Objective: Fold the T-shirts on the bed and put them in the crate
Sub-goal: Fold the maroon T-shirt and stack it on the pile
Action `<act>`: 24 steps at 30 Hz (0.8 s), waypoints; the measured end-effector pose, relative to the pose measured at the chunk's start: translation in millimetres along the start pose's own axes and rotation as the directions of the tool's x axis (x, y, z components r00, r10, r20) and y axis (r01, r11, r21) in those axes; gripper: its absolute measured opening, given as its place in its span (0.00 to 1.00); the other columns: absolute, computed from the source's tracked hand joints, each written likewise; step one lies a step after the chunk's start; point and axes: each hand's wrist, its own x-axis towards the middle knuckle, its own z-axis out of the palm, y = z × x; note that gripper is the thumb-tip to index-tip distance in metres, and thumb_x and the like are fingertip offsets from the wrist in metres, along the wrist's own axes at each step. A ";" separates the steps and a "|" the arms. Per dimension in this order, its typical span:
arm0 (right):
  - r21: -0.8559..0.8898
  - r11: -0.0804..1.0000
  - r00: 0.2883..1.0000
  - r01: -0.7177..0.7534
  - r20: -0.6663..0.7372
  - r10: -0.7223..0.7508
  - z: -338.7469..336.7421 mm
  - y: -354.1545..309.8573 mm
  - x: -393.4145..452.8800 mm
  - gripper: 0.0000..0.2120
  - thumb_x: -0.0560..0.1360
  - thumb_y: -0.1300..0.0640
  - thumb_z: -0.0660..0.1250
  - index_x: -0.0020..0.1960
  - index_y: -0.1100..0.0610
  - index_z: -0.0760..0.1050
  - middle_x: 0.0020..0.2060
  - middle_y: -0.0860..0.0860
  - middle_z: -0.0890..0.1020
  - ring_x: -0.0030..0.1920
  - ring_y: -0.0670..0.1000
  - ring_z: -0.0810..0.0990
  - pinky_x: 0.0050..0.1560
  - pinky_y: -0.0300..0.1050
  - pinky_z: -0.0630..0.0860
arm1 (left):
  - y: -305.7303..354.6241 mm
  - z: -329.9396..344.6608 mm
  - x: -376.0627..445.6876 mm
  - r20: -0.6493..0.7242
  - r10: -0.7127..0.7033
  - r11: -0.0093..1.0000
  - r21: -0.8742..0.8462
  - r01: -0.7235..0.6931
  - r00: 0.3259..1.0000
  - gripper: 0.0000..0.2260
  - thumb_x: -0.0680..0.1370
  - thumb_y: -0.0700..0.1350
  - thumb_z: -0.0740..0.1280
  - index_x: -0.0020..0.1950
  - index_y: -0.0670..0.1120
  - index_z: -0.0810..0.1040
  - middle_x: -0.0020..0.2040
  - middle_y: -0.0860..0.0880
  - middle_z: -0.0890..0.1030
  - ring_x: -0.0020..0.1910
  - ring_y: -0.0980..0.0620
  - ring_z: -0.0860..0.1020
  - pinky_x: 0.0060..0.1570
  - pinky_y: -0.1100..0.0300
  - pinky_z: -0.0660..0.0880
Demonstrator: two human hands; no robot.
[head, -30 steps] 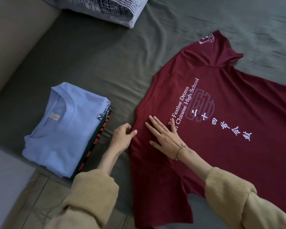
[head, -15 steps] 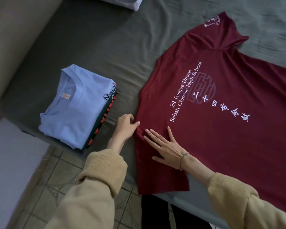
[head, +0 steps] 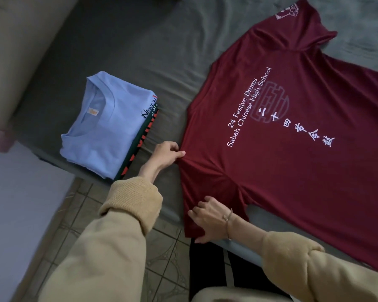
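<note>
One maroon T-shirt (head: 292,160) lies spread flat on the bed (head: 140,51), printed side up, with white lettering and a column of white characters down its middle; one sleeve points toward the top edge of the view, the other lies at the near edge of the bed. The left hand (head: 167,154) pinches the shirt's side edge between thumb and curled fingers, the cloth puckering toward that grip; the right hand (head: 210,221), a thin bracelet at its wrist, has its fingers curled on the near sleeve by the sleeve's hem, grasping the fabric there. Both arms wear tan sleeves. To the left, well apart from the maroon shirt, sits one stack of two folded shirts: a light blue folded T-shirt (head: 105,127) on top, neck label showing, and a dark folded shirt (head: 140,144) with red markings beneath it, only its edge visible. Tiled floor (head: 162,258) shows below the bed's near edge.
</note>
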 end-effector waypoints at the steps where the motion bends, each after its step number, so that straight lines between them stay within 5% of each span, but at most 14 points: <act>1: 0.003 1.000 0.999 0.017 0.038 -0.017 -2.5 -4.5 2.0 0.26 0.55 0.31 0.70 0.39 0.52 0.79 0.26 0.44 0.78 0.28 0.46 0.78 0.34 0.36 0.72 | 1.1 1.0 0.2 -0.005 -0.003 1.000 -0.002 0.003 1.000 0.07 0.75 0.46 0.71 0.44 0.44 0.77 0.48 0.41 0.81 0.46 0.46 0.78 0.53 0.58 0.73; 5: 0.113 0.993 0.991 0.029 0.129 -0.044 -14.3 -5.2 7.4 0.17 0.72 0.49 0.66 0.52 0.61 0.77 0.41 0.55 0.83 0.43 0.56 0.82 0.47 0.47 0.75 | 1.9 1.2 2.8 0.009 -0.050 0.998 -0.041 0.051 0.999 0.06 0.75 0.45 0.70 0.46 0.44 0.76 0.57 0.38 0.80 0.57 0.42 0.78 0.60 0.52 0.73; 9: 0.249 0.968 0.987 0.041 0.141 -0.078 -24.8 -0.8 8.3 0.15 0.74 0.58 0.65 0.57 0.65 0.75 0.44 0.62 0.82 0.46 0.62 0.81 0.49 0.53 0.75 | 2.6 0.6 4.8 0.019 -0.081 0.995 -0.054 0.082 0.997 0.11 0.76 0.45 0.70 0.53 0.39 0.78 0.58 0.39 0.79 0.58 0.42 0.78 0.61 0.54 0.73; 14: 0.285 0.951 0.981 0.119 0.113 -0.156 -26.8 -4.4 8.1 0.13 0.70 0.58 0.63 0.51 0.63 0.78 0.37 0.58 0.82 0.37 0.59 0.82 0.39 0.49 0.78 | 3.5 4.6 2.3 -0.024 -0.080 0.996 -0.049 0.079 0.997 0.12 0.76 0.45 0.69 0.54 0.38 0.78 0.58 0.39 0.79 0.57 0.42 0.78 0.58 0.56 0.72; 17: 0.294 0.948 0.983 0.121 0.099 -0.156 -25.1 -4.1 8.3 0.13 0.72 0.59 0.65 0.55 0.63 0.76 0.43 0.59 0.82 0.42 0.61 0.81 0.43 0.52 0.78 | 5.1 6.8 0.6 -0.073 -0.078 0.997 -0.013 0.077 0.994 0.13 0.77 0.45 0.68 0.56 0.38 0.77 0.59 0.40 0.78 0.58 0.44 0.76 0.55 0.60 0.70; 24: 0.484 0.870 0.990 -0.095 0.140 0.030 -39.8 0.1 3.8 0.12 0.77 0.49 0.64 0.48 0.59 0.74 0.43 0.55 0.81 0.43 0.57 0.79 0.42 0.46 0.71 | 29.5 15.8 -9.8 -0.267 -0.020 0.989 0.136 0.058 0.964 0.18 0.73 0.43 0.71 0.58 0.39 0.68 0.55 0.39 0.77 0.54 0.41 0.77 0.52 0.52 0.74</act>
